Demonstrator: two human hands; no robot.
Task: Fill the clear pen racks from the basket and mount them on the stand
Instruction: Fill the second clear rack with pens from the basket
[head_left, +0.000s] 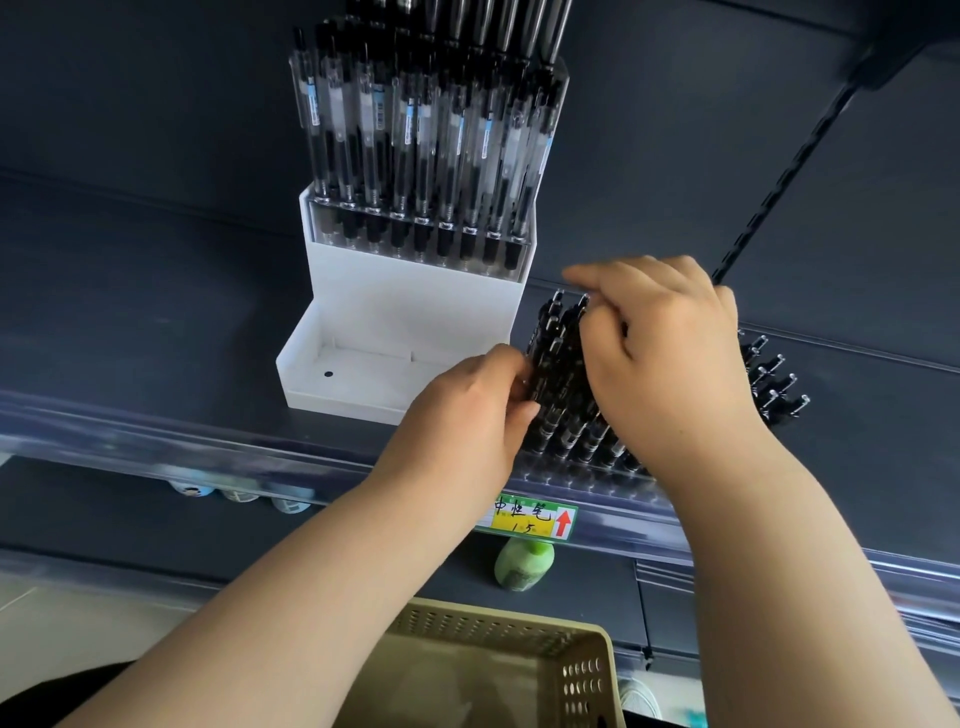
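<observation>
Both hands are at the clear rack (582, 475), which stands on the dark shelf (156, 312) just right of the white stand (415, 301); the left hand (467, 410) grips the black pens (558, 358) at the rack's left end; the right hand (670, 353) curls its fingers around their tops; a second rack (415, 239), full, sits on the stand's upper step; the beige basket (587, 670) waits below.

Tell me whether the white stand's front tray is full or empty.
Empty: the tray shows only its bare white floor and a small dark dot.
</observation>
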